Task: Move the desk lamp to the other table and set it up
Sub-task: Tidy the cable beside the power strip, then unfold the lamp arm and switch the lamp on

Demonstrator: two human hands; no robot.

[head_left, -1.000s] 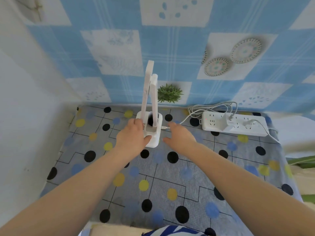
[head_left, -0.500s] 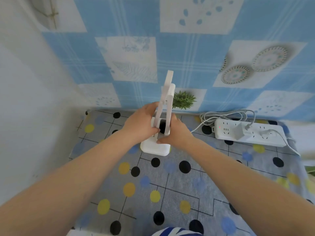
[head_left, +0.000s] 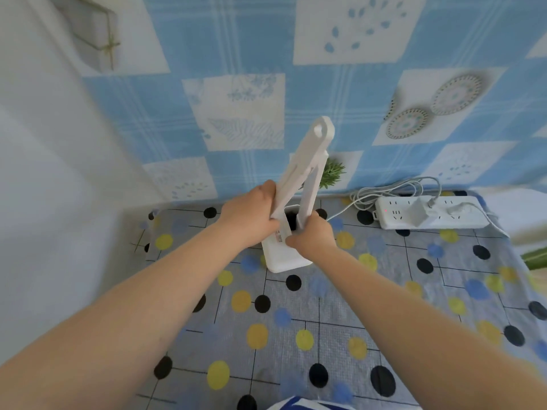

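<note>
A white folding desk lamp stands on its white base on the table with the dotted cloth. Its head and arm lean up to the right, spread a little apart at the bottom. My left hand grips the lower end of the lamp head on the left. My right hand grips the lower part of the arm and the top of the base on the right. A thin white cable runs from behind the base toward the power strip.
A white power strip with plugs and a coiled cable lies at the back right. A small green plant stands behind the lamp against the blue patterned wall. A white wall closes the left side.
Both hands have come up from the base and taken hold of the lamp's head and arm. The lamp now leans right and its two parts have spread slightly.
</note>
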